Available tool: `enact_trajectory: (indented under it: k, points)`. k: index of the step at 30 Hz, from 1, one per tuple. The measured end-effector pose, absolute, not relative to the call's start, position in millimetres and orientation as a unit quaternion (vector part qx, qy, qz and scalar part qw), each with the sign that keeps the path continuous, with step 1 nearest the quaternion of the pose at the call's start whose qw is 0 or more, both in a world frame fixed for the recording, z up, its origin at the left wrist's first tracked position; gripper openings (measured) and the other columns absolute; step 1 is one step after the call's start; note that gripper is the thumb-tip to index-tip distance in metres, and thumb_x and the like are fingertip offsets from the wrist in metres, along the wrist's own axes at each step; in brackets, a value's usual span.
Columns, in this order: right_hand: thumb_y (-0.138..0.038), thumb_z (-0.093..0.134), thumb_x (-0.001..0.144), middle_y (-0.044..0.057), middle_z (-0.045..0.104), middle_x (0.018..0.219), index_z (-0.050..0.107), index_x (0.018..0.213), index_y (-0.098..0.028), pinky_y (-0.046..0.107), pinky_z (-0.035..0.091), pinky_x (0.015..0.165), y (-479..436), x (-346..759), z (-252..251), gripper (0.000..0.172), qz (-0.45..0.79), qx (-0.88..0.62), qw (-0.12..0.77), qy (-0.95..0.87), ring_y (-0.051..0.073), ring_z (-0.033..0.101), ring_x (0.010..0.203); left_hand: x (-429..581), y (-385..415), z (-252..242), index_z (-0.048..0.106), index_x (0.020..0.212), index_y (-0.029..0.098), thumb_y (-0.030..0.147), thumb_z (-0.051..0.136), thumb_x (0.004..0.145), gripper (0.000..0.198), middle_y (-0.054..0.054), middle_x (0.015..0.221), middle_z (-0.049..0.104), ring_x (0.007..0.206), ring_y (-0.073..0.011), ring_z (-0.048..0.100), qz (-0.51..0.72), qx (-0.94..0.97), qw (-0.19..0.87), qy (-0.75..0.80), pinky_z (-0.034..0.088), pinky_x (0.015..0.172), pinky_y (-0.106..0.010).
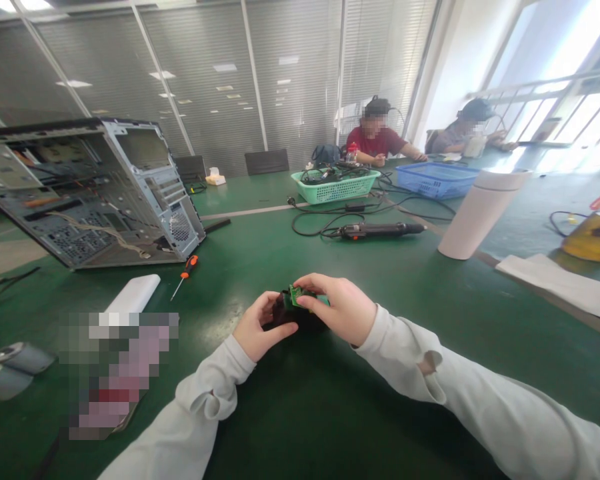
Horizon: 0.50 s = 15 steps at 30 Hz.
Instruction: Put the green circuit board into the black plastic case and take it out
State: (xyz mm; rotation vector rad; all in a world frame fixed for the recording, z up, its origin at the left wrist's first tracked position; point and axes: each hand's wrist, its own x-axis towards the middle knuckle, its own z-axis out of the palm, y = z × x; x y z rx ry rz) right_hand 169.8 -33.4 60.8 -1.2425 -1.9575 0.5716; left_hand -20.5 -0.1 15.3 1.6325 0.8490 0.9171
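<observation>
Green circuit board (295,296) sits pinched by nearly closed right fingers (314,281), half-curled left fingers (281,331) gripping a black part (305,321).

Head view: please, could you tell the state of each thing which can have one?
Green board: held in right grip
Black part: held in left grip
Computer case: standing, side open
Orange screwdriver: lying down
Black power tool: lying down
Green basket: filled with cables
Blue basket: upright
White bottle: standing, lid on
</observation>
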Motion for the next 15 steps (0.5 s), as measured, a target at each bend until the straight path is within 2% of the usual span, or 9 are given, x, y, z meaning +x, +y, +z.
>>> enact_trajectory:
  k: [3, 6, 8, 11, 15]
  points:
    - [-0.011, 0.061, 0.087, 0.002, 0.061, 0.094, 0.061, 0.101, -0.013, 0.022, 0.05, 0.079, -31, 173, 69, 0.014, 0.313, -0.486, 0.429, -0.694, 0.014, 0.06, 0.085, -21, 1, 15, 0.059, 0.094, 0.017, 0.036, 0.08, 0.059, 0.045, -0.005, 0.09, 0.068, 0.088, -0.0216, 0.063, 0.412, 0.66, 0.528, 0.341, 0.049, 0.084, -0.035]
    - [-0.012, 0.06, 0.088, 0.003, 0.06, 0.088, 0.061, 0.092, -0.009, 0.014, 0.048, 0.065, -27, 176, 74, 0.005, 0.406, -0.51, 0.486, -0.582, 0.01, 0.059, 0.073, -23, 3, 15, 0.062, 0.093, 0.017, 0.041, 0.078, 0.06, 0.044, -0.006, 0.086, 0.068, 0.086, -0.0241, 0.063, 0.429, 0.633, 0.543, 0.348, 0.05, 0.081, -0.037]
    - [-0.017, 0.057, 0.092, 0.003, 0.058, 0.077, 0.058, 0.089, -0.007, 0.012, 0.045, 0.053, -23, 178, 72, 0.01, 0.495, -0.523, 0.501, -0.479, 0.007, 0.054, 0.059, -24, 5, 15, 0.064, 0.092, 0.017, 0.041, 0.077, 0.06, 0.042, -0.005, 0.084, 0.068, 0.085, -0.0251, 0.063, 0.435, 0.614, 0.549, 0.364, 0.05, 0.079, -0.037]
    - [-0.026, 0.042, 0.1, 0.003, 0.055, 0.071, 0.054, 0.097, -0.007, 0.015, 0.043, 0.044, -17, 182, 59, 0.023, 0.614, -0.514, 0.474, -0.365, 0.008, 0.048, 0.046, -25, 7, 14, 0.066, 0.09, 0.017, 0.038, 0.077, 0.059, 0.039, -0.004, 0.081, 0.068, 0.085, -0.0254, 0.064, 0.455, 0.576, 0.557, 0.388, 0.05, 0.077, -0.035]
    - [-0.034, 0.026, 0.105, 0.008, 0.056, 0.081, 0.047, 0.112, -0.01, 0.022, 0.049, 0.051, -11, 188, 41, 0.033, 0.771, -0.437, 0.4, -0.234, 0.014, 0.057, 0.058, -26, 9, 13, 0.065, 0.092, 0.017, 0.037, 0.075, 0.059, 0.04, -0.003, 0.077, 0.069, 0.076, -0.023, 0.065, 0.492, 0.476, 0.607, 0.403, 0.051, 0.068, -0.031]
